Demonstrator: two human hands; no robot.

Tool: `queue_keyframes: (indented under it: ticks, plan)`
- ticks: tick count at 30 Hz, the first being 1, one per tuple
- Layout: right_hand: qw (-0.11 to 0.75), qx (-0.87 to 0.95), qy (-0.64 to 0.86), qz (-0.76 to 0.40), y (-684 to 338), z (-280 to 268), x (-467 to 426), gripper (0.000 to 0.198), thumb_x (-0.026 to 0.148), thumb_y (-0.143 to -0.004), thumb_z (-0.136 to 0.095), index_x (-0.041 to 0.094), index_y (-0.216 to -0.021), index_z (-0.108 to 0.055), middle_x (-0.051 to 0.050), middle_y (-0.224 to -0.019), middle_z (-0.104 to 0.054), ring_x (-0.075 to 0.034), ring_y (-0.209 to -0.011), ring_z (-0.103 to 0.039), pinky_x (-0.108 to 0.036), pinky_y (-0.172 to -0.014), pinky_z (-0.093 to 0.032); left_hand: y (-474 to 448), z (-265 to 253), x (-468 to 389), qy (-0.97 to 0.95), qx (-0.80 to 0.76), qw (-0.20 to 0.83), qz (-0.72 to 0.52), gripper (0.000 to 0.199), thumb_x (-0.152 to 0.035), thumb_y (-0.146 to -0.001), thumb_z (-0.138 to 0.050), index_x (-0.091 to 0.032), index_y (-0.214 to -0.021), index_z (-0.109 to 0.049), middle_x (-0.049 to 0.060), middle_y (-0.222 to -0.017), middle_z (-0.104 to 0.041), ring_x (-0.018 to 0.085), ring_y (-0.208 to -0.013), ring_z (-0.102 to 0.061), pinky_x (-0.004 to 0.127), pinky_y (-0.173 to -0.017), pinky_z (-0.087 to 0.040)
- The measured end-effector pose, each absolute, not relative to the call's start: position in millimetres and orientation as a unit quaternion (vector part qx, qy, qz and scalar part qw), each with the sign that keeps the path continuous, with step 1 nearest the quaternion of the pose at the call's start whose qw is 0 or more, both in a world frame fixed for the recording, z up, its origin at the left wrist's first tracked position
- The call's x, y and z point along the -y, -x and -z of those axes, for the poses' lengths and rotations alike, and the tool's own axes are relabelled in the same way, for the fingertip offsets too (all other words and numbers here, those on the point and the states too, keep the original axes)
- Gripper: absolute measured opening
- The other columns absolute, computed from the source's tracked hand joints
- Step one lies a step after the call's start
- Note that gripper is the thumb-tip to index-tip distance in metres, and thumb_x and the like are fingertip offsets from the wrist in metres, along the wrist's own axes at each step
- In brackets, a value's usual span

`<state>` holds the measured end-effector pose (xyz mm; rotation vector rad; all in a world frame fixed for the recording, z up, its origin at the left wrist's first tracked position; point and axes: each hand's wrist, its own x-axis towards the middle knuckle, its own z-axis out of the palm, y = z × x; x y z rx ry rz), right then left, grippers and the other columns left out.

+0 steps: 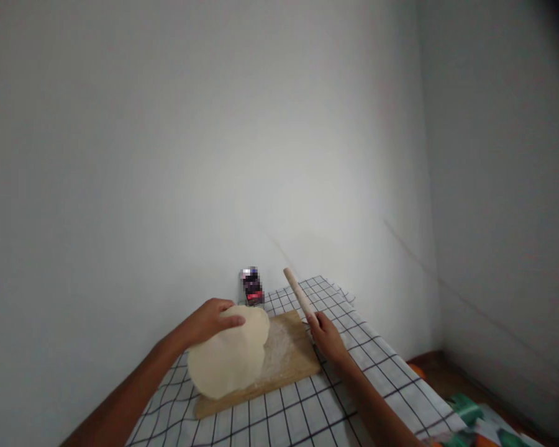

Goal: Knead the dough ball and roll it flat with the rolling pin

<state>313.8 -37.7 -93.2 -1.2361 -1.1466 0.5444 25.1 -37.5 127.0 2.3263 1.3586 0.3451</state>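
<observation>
A wide, flat sheet of dough (230, 360) hangs from my left hand (215, 320), whose thumb and fingers are closed on its upper edge. The sheet covers the left part of a wooden board (286, 354), and I cannot tell how much of it touches the wood. Over the board's right edge, my right hand (325, 335) is wrapped round one end of a wooden rolling pin (299, 293). The pin is raised and slants up and away to the left. Flour is spread over the bare wood.
A table under a white checked cloth (377, 366) stands against the wall. Behind the board, a blurred-out dark object (252, 285) leans near the wall. Coloured patterned fabric (479, 422) lies at the lower right, with brown floor (440, 372) beyond the table's edge.
</observation>
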Motion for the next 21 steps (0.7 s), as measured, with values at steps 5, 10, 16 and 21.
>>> queue_keyframes:
  ticks: [5,10,16,21]
  plan:
    - [0.629,0.507,0.541,-0.234,-312,91,37,0.053,0.070,-0.096,-0.042,0.023,-0.086,-0.062,-0.002,-0.072,-0.066,-0.021,-0.068,-0.062,-0.031,-0.060,-0.046,-2,-99,-2,-0.846,-0.442,0.296,-0.041,0.057,-0.075,-0.083,-0.063,-0.018,-0.078,-0.065,0.001,-0.072,-0.065,0.018,-0.062,-0.057,0.026,-0.055,-0.037]
    - [0.597,0.523,0.551,-0.257,-314,94,36,0.052,0.070,-0.097,-0.043,0.022,-0.090,-0.063,0.000,-0.070,-0.062,-0.020,-0.066,-0.059,-0.029,-0.057,-0.043,-22,-45,-59,-0.874,-0.391,0.288,-0.016,0.067,-0.084,-0.085,-0.051,-0.019,-0.069,-0.058,-0.002,-0.063,-0.052,0.015,-0.057,-0.045,0.027,-0.054,-0.031]
    - [0.608,0.517,0.541,-0.266,-315,85,43,0.052,0.071,-0.095,-0.049,0.021,-0.087,-0.063,0.000,-0.069,-0.060,-0.017,-0.062,-0.053,-0.027,-0.054,-0.040,-53,8,-94,-0.879,-0.391,0.255,-0.099,0.065,-0.082,-0.083,-0.054,-0.019,-0.067,-0.061,-0.002,-0.063,-0.054,0.015,-0.061,-0.047,0.027,-0.056,-0.031]
    - [0.613,0.532,0.530,-0.245,-315,85,47,0.050,0.069,-0.094,-0.054,0.020,-0.097,-0.064,0.002,-0.071,-0.057,-0.016,-0.061,-0.050,-0.027,-0.055,-0.039,-56,24,-97,-0.869,-0.399,0.208,-0.208,0.047,-0.068,-0.084,-0.064,-0.021,-0.077,-0.070,0.002,-0.075,-0.068,0.019,-0.071,-0.058,0.029,-0.065,-0.039]
